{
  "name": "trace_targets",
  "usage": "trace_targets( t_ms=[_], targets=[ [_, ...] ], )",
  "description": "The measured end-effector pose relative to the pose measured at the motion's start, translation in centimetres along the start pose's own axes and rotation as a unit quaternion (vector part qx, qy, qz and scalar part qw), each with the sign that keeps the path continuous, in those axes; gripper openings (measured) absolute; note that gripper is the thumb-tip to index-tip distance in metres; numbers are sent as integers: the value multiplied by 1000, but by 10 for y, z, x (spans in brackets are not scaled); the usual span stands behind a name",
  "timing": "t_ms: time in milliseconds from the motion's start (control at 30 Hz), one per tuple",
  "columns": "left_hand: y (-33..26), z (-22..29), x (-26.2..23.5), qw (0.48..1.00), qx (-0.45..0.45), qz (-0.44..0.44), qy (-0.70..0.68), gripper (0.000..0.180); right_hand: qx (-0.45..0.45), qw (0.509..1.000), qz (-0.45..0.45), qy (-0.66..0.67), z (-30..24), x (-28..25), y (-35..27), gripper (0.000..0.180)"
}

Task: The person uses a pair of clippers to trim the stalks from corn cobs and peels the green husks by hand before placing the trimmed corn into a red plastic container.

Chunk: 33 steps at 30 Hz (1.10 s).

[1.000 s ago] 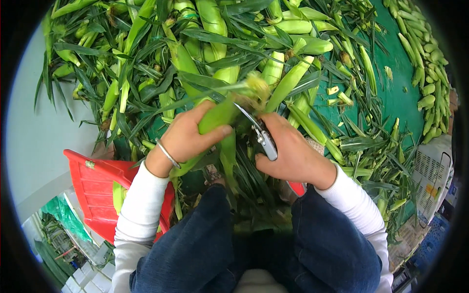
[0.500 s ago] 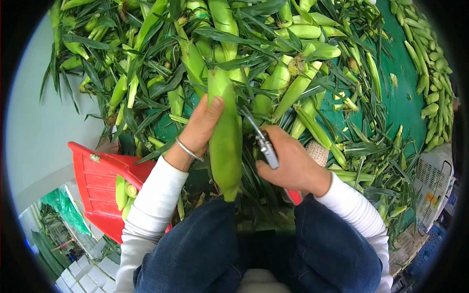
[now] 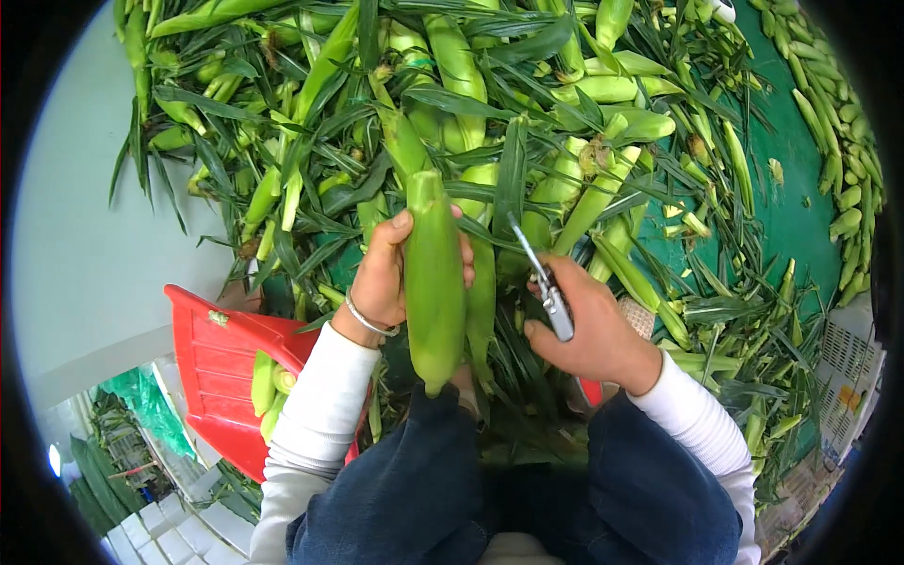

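While your left hand (image 3: 391,273) clamps the green corn ear (image 3: 433,282) upright above your lap and your right hand (image 3: 589,325) grips the shears (image 3: 544,282) just beside it, hold the ear steady and keep fingers clear of the blades.

Heap of unhusked corn ears (image 3: 527,104) on green floor (image 3: 791,217). Red crate (image 3: 221,363) at left, holding green ears (image 3: 266,384).

In my left hand (image 3: 381,273) I hold a green, unhusked ear of corn (image 3: 433,282), upright, its blunt cut end pointing down toward my lap. My right hand (image 3: 589,325) grips metal shears (image 3: 544,282), blades pointing up, just beside the ear.
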<state>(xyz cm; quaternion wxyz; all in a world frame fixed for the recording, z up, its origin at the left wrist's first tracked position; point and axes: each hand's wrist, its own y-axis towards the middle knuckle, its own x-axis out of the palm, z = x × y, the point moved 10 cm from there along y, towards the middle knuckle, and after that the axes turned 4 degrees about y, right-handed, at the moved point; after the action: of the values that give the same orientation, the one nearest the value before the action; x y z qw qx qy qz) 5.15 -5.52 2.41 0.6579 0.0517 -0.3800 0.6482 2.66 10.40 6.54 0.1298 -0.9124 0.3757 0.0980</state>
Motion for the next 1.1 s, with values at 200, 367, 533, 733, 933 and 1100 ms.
trace_targets(
  t_ms=[200,367,533,733,933,1100],
  targets=[
    [-69,92,-65,931,35,291,220,48,17,999,35,-37,8,-10,-3,55],
    [-189,159,-140,893,-70,328,299,32,70,996,58,-21,33,-24,-17,53],
    [-162,191,-104,437,149,349,815,31,65,997,31,-29,27,-12,-11,50],
    [20,-15,-83,516,-16,103,850,49,140,989,-23,-42,32,-3,-11,53],
    [5,-4,-79,748,56,75,657,66,179,982,-48,-42,48,-4,-17,57],
    [-75,38,-30,763,33,59,643,66,184,980,-70,27,45,7,-13,58]
  ],
)
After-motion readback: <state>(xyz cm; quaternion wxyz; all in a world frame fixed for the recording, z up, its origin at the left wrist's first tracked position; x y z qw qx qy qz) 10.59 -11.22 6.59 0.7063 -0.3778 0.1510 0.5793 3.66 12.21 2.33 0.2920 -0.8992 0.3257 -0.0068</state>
